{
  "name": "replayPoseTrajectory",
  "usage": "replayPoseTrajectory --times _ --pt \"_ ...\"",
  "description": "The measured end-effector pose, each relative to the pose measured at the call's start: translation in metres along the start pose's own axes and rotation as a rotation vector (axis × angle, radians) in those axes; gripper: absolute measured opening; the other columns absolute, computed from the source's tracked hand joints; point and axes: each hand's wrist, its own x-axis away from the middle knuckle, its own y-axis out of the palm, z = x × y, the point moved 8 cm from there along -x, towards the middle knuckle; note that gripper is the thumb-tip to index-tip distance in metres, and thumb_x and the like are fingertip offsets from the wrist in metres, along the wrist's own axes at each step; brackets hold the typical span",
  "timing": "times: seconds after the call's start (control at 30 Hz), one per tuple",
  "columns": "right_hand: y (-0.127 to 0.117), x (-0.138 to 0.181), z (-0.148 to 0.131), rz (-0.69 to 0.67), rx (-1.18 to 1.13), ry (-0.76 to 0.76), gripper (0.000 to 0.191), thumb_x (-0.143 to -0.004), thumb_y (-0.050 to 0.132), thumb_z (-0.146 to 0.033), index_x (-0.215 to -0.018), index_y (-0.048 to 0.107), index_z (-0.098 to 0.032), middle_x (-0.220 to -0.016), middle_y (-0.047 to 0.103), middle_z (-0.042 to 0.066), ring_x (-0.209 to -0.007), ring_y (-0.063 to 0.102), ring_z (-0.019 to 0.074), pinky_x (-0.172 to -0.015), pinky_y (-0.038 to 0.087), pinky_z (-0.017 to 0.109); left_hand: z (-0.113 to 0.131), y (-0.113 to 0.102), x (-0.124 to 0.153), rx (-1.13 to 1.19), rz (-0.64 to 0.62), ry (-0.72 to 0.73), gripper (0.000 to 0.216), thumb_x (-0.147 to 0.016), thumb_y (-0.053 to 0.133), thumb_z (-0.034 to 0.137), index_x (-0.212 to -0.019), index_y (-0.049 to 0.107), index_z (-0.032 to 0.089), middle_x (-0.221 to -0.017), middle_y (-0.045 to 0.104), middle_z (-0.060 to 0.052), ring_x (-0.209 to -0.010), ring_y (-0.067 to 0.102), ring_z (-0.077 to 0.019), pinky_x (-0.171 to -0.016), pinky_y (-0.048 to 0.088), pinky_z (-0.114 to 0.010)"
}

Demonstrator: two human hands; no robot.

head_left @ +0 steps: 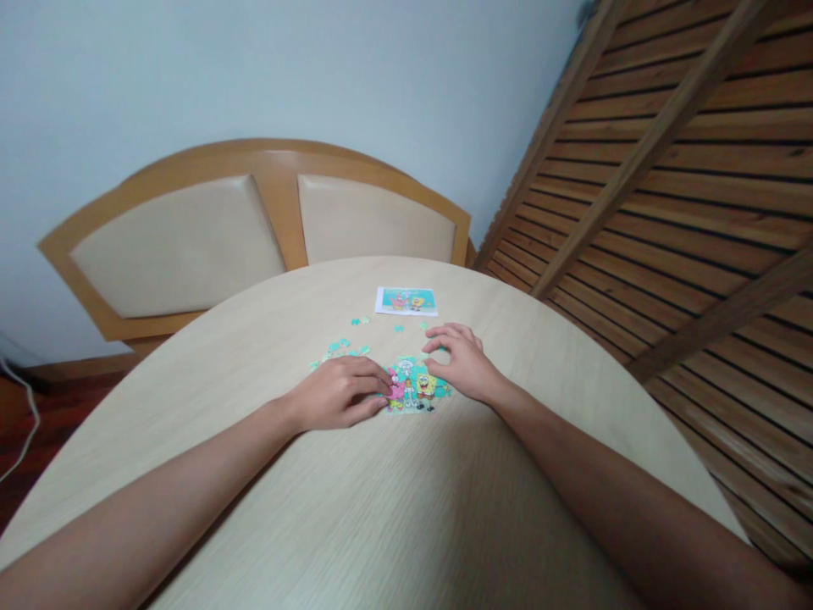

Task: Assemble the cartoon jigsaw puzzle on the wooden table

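A small cartoon jigsaw puzzle (414, 386), partly put together, lies on the round pale wooden table (381, 508). My left hand (340, 392) rests on the table at the puzzle's left edge, fingers curled together with their tips touching the pink part. My right hand (462, 362) sits at the puzzle's right edge, fingers bent and slightly apart, thumb near the top right corner. Whether either hand holds a piece is hidden. Several loose teal pieces (343, 346) lie scattered just beyond my left hand.
A small reference picture card (406, 300) lies farther back on the table. Two wooden chairs with beige padded backs (267, 229) stand behind the table against a pale wall. A slatted wooden frame (673, 186) leans at the right.
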Motion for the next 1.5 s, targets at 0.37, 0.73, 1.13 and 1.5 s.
replayPoseTrajectory --times 0.37,0.73,1.13,1.5 --pt "-0.003 0.000 -0.019 -0.032 -0.121 -0.176 0.021 -0.090 0.059 -0.019 -0.103 0.075 -0.024 -0.099 0.076 0.005 -0.098 0.063 0.0226 -0.093 0.046 0.041 -0.006 -0.004 -0.001 -0.105 0.021 -0.110 0.024 -0.100 0.053 0.033 -0.109 0.071 0.021 -0.105 0.072 -0.008 -0.100 0.068 -0.0205 -0.091 0.054 -0.035" --pt "-0.004 0.000 -0.011 -0.005 -0.353 -0.038 0.012 -0.088 0.061 -0.026 -0.094 0.068 -0.018 -0.082 0.073 0.003 -0.079 0.070 0.0178 -0.080 0.054 0.033 0.000 0.003 0.000 -0.039 -0.028 0.003 0.027 -0.098 0.054 0.032 -0.117 0.070 0.021 -0.123 0.068 -0.011 -0.113 0.065 -0.0235 -0.098 0.055 -0.040" --pt "0.001 0.004 -0.018 -0.103 -0.365 -0.071 0.012 -0.080 0.069 -0.028 -0.083 0.073 -0.018 -0.084 0.074 0.005 -0.075 0.070 0.0177 -0.076 0.056 0.031 -0.010 0.003 0.002 -0.115 -0.035 -0.109 0.028 -0.101 0.052 0.034 -0.118 0.070 0.022 -0.122 0.067 -0.009 -0.110 0.064 -0.0234 -0.097 0.052 -0.039" --pt "-0.001 0.007 -0.033 -0.147 -0.277 -0.201 0.010 -0.080 0.074 -0.023 -0.071 0.069 -0.020 -0.076 0.071 0.001 -0.078 0.065 0.0175 -0.078 0.048 0.031 -0.010 0.003 0.001 -0.111 -0.035 -0.108 0.027 -0.101 0.052 0.034 -0.118 0.070 0.022 -0.121 0.067 -0.009 -0.110 0.063 -0.0235 -0.098 0.051 -0.040"
